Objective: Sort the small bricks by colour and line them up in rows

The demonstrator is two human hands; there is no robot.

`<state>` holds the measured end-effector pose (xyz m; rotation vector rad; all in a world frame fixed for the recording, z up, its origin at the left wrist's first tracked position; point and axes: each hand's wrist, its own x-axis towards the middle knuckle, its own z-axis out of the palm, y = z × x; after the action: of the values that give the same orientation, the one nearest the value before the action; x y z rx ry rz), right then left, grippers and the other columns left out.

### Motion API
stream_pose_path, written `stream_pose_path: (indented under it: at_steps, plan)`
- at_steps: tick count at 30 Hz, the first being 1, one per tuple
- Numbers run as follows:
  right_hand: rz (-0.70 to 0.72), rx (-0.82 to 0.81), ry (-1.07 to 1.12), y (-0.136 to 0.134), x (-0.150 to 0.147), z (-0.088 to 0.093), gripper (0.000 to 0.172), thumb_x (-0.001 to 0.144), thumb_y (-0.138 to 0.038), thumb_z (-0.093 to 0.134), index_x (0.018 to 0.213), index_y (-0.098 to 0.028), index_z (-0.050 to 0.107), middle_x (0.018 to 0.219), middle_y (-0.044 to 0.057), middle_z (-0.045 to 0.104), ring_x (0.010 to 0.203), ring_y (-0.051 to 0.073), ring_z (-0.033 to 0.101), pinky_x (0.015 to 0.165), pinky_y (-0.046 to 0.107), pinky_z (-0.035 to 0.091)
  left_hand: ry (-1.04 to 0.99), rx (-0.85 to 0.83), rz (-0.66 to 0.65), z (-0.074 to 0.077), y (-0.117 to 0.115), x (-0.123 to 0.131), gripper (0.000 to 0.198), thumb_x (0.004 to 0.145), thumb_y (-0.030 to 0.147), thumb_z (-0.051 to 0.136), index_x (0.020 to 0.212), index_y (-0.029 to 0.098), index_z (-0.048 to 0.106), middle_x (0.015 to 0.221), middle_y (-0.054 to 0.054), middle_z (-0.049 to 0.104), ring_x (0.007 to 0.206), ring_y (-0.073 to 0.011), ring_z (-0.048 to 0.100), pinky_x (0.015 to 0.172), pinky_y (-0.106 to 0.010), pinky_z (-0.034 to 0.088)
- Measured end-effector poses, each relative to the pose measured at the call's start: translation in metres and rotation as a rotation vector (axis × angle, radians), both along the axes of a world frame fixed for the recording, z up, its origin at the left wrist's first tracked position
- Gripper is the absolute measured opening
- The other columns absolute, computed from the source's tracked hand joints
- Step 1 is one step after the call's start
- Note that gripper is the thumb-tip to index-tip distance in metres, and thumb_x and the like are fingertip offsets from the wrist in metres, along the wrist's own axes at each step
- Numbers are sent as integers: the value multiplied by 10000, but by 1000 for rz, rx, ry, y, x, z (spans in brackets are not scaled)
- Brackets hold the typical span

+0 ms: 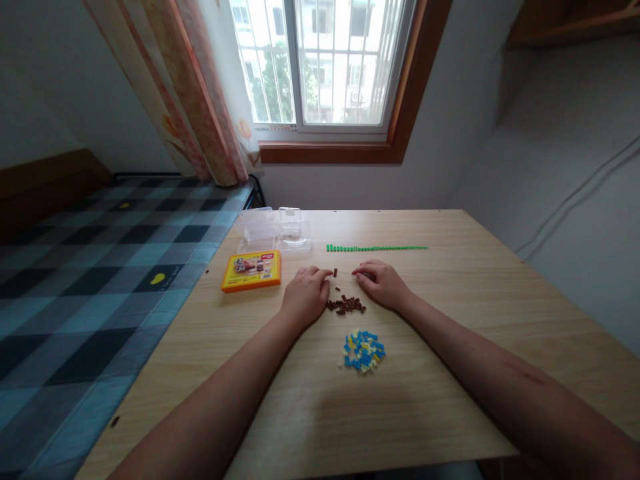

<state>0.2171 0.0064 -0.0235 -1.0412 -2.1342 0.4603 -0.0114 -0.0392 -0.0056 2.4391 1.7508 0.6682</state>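
My left hand [306, 293] rests on the table with its index finger stretched to the edge of a small upright brown brick [335, 272]; its thumb is apart and nothing shows in its grasp. To the right of that brick, my right hand [383, 283] lies with loosely bent fingers, their tips a short way from it. A second small brown brick [338, 289] lies just below. Between my wrists sits a pile of brown bricks [346, 305]. Closer to me is a pile of blue, yellow and cream bricks [364, 351].
A long row of green bricks [377, 249] runs across beyond my hands. On the left are a yellow box [251, 271] with a printed lid and open clear plastic cases [274, 230]. A bed [125, 267] borders the wooden table [480, 293] on the left; a window is ahead.
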Motion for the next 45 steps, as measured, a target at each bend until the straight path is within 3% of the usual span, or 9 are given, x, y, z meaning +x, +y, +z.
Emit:
stream_pose_path:
  at_steps: [6,13,19,26,34,38,45]
  plan:
    - [122,97,-53,13,-17,2,210,942,-234,572,1007,-186,766,970,91,739,921,208,648,878,348,494,-146,-30,65,2,2,-3,263,892,167,501,1004,190,738,1037,-76,716,1042,-247,623,983,-378,476]
    - [237,191,-150,30,-33,4,186,925,-250,596,869,-221,772,887,68,736,891,201,641,876,344,485,-258,-73,127,2,5,-8,232,854,149,509,926,189,726,966,-53,739,942,-223,658,890,-345,503]
    - [210,190,-129,38,-39,5,119,860,-205,644,864,-213,762,800,43,706,767,174,618,751,293,479,-66,-67,170,3,7,-3,212,889,215,521,914,206,731,952,-68,727,901,-225,665,803,-320,496]
    - [281,212,-111,36,-35,4,168,883,-201,614,909,-232,777,865,49,732,836,186,645,815,304,484,129,-123,238,8,28,1,227,932,270,480,996,208,689,918,-101,745,802,-244,691,678,-315,459]
    - [82,185,-272,42,-40,4,214,963,-244,552,884,-216,748,825,58,701,772,181,635,715,275,446,118,-84,225,7,27,-1,228,939,327,490,961,222,692,906,-77,755,788,-233,690,648,-302,443]
    - [98,168,-301,55,-45,3,216,981,-267,544,931,-252,754,886,40,742,794,179,661,713,265,444,142,-90,242,8,28,-1,235,950,335,477,980,226,683,898,-73,747,768,-226,680,647,-302,439]
    - [59,164,-295,69,-47,-2,228,985,-314,565,1083,-311,771,996,25,771,826,180,700,725,266,480,214,-54,177,9,26,0,297,967,370,483,1122,251,707,941,-95,679,946,-260,630,745,-317,466]
